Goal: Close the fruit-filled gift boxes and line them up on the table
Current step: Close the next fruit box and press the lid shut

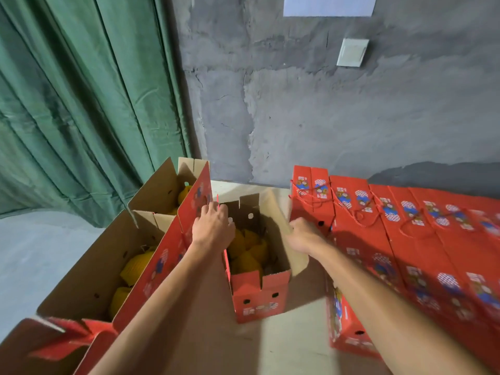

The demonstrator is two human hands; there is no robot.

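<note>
The step in hand looks like the closing of 1 open gift box (258, 293), which stands in the lower middle of the frame on the table (270, 342) with its flaps up and yellow net-wrapped fruit (247, 253) visible inside. The left hand (213, 226) reaches over the box's left edge, fingers curled downward near the far left flap — whether it already pinches the cardboard or only touches it, I cannot tell, since motion blur smears the fingertips. The right hand (303, 234) is at the box's right flap (278, 220), fingers bent toward its upper edge; again the blur hides whether it grips.

To the right of the frame a row of closed boxes (405, 226) lies packed side by side, red cord handles on top. At the left, 2 more open boxes (113, 266) wait with fruit showing.

Judging from this, the next move calls for both hands to fold the side flaps inward together, seating the tabs in their slots without crushing the fruit — then the closed box would need sliding right, flush against the finished row.
</note>
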